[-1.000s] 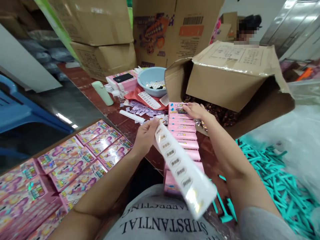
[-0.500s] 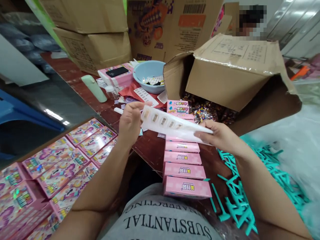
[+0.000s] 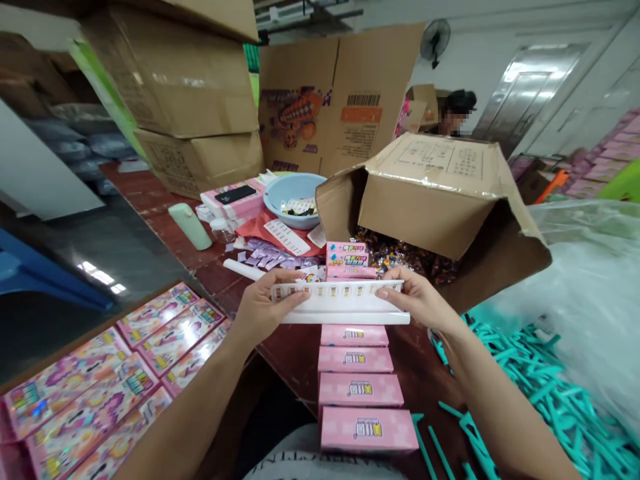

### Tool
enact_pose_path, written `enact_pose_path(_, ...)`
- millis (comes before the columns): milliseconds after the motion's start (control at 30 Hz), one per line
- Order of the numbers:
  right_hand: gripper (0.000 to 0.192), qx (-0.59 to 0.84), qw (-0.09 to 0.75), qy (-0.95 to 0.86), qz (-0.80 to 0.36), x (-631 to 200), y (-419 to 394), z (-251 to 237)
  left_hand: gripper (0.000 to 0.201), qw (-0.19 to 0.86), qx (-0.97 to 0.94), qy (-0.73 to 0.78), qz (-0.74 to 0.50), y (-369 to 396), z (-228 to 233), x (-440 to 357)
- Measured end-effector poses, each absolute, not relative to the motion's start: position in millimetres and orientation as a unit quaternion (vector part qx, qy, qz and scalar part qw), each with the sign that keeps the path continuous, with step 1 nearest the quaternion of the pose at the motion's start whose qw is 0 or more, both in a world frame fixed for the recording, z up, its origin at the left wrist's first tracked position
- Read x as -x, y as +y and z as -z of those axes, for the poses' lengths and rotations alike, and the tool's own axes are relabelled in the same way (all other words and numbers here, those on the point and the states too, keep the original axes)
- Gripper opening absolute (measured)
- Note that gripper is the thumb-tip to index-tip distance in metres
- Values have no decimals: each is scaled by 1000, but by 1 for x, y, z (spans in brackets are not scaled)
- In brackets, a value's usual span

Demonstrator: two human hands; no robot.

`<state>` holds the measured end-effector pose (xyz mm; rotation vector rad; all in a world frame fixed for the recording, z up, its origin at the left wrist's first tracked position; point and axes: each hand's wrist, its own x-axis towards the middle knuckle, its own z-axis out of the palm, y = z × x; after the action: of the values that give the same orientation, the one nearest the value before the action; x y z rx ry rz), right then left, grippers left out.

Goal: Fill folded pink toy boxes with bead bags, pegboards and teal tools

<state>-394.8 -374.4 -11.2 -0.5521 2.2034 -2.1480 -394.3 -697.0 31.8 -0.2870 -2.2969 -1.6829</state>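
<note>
I hold a long white sticker strip (image 3: 340, 301) level between both hands, stretched crosswise in front of me above the bench (image 3: 295, 350). My left hand (image 3: 263, 310) pinches its left end, thumb on the face of the strip and fingers curled behind. My right hand (image 3: 417, 297) pinches the right end the same way, thumb on top. The strip carries a row of small gold-toned labels along its upper edge.

Directly below my hands, a column of pink boxes (image 3: 357, 387) lies flat on the bench, running from under the strip toward my body. Just beyond the strip, another pink box (image 3: 346, 257) shows its printed face. Beyond my right hand, a tipped cardboard carton (image 3: 430, 193) lies open with wrapped sweets at its mouth. Beyond my left hand sit a blue bowl (image 3: 293, 190) and a pale green bottle (image 3: 190, 225). Left of my left arm, a tray of printed pink packs (image 3: 115, 373). Right of my right arm, a heap of teal plastic pieces (image 3: 540, 387).
</note>
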Motion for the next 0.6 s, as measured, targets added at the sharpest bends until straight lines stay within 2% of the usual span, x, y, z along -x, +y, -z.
enact_pose_path(133,54,128,-27,703,699,405,-379,21,32,121,52,-777,616,-692,-25,415)
enact_pose_path(267,64,98,-45,731,674,405,-380,25,46,104,2,-736,669,-687,-22,426)
enact_pose_path(467,62,82,-58,737,668,399,-377,20,55,11,-37,-700,713,-692,-4,426)
enact_pose_path(600,56,86,-72,753,649,393,-373,15,40,64,-22,-714,697,-693,2,423)
